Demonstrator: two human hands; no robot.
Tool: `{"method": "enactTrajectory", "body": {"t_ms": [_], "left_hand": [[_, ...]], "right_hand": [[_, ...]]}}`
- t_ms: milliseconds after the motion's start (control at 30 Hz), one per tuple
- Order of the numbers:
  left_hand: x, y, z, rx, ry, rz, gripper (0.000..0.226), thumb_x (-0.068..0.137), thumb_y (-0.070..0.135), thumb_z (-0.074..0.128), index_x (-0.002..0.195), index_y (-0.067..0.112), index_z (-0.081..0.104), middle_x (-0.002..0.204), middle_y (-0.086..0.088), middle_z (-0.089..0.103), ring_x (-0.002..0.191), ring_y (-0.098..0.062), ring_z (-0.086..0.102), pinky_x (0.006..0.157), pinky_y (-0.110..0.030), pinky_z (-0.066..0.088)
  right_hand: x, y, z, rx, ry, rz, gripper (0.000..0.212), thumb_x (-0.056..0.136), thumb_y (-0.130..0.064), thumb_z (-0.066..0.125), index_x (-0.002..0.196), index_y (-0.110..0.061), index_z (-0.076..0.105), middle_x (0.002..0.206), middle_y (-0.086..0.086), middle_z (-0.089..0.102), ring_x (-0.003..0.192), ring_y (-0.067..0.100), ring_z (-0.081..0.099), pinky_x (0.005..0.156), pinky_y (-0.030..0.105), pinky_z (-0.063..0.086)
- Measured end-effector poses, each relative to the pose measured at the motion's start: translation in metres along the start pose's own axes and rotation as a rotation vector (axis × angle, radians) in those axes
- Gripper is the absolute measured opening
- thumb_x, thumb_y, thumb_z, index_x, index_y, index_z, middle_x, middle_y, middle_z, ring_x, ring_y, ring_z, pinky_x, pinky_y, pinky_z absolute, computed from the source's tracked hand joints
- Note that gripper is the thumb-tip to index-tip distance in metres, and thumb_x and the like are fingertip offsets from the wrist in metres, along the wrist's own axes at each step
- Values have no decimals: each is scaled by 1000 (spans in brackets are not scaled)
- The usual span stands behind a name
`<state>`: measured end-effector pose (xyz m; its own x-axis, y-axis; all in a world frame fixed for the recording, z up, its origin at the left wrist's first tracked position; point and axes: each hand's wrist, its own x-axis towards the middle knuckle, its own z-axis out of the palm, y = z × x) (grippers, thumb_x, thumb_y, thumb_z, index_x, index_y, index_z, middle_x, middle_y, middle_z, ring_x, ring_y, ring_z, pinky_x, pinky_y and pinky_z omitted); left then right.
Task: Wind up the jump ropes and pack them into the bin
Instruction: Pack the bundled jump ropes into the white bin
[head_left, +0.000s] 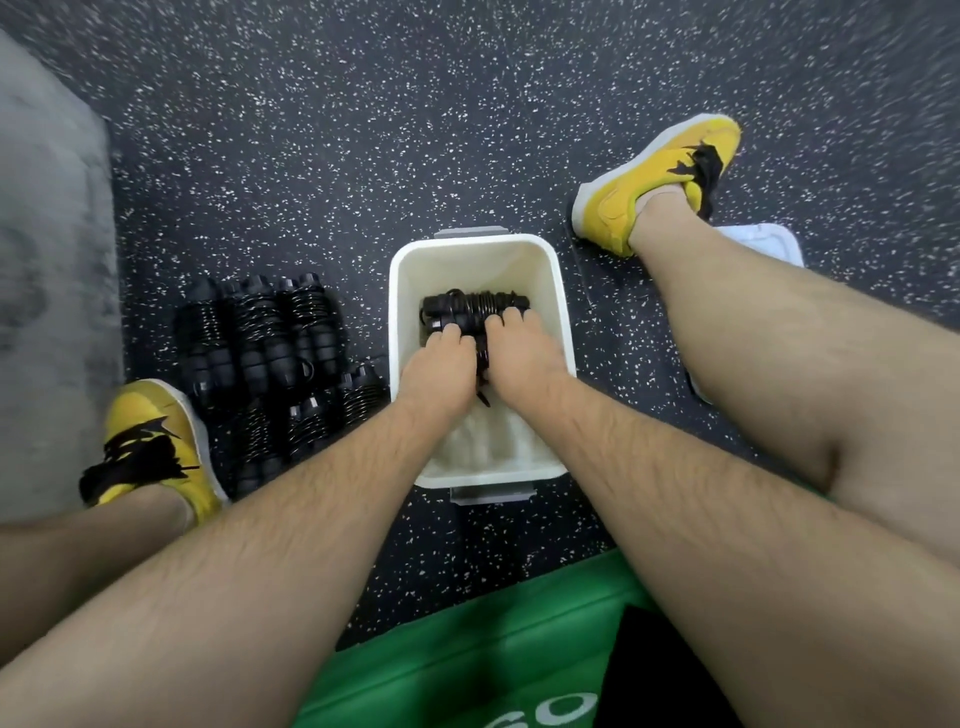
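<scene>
- White bin (562, 312) stands on the speckled black floor (363, 130), between the person's legs; grey latch handles at its far and near ends.
- Inside the bin: a wound black jump rope bundle (475, 304) lies across the far half, handles side by side with cord coiled round them.
- Left hand (439, 364) reaches into the bin, fingers curled down onto the bundle's left part; it grips the bundle.
- Right hand (519, 353) beside it, nearly touching the left, fingers curled over the bundle's right part, also gripping. A short black cord end shows between the two wrists.
- A white towel-like lining (483, 447) shows on the bin's near floor, below the wrists.
- Left of the bin, on the floor: a pile of wound ropes (270, 353), black, laid in rows, close to the bin's left wall.
- Yellow shoes with black laces: left shoe (150, 441) near the pile, right shoe (660, 182) beyond the bin's far right corner.
- White lid (763, 244) partly hidden behind the right leg.
- Green seat (467, 649) at the near edge, under the person.
</scene>
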<state>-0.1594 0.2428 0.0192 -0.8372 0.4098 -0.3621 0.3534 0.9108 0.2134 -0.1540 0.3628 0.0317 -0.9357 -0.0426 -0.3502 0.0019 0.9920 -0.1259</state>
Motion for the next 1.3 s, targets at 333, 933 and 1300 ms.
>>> {"method": "enactTrajectory", "body": {"t_ms": [333,933,1300], "left_hand": [[-29,-78,-58,-147,380,-91,17,91,15,59,106,7,59,108,-12,53,99,-33,53,86,-47,49],[-53,-191,-19,-183,216,-780,104,74,66,76,147,11,28,147,-13,32,133,-31,37,104,-41,43],[-66,-192,-14,-262,288,-590,99,78,35,82,154,13,21,144,-11,33,128,-30,36,109,-40,40]], "right_hand": [[11,-73,-51,84,154,-302,55,93,-16,55,145,-14,41,134,6,54,116,29,51,97,41,44],[90,-209,-23,-263,-118,-518,102,82,-13,73,158,-35,8,166,2,-7,148,33,12,114,47,33],[102,-203,-24,-211,-75,-514,95,75,-35,79,153,-38,23,135,14,29,118,31,38,99,40,42]]}}
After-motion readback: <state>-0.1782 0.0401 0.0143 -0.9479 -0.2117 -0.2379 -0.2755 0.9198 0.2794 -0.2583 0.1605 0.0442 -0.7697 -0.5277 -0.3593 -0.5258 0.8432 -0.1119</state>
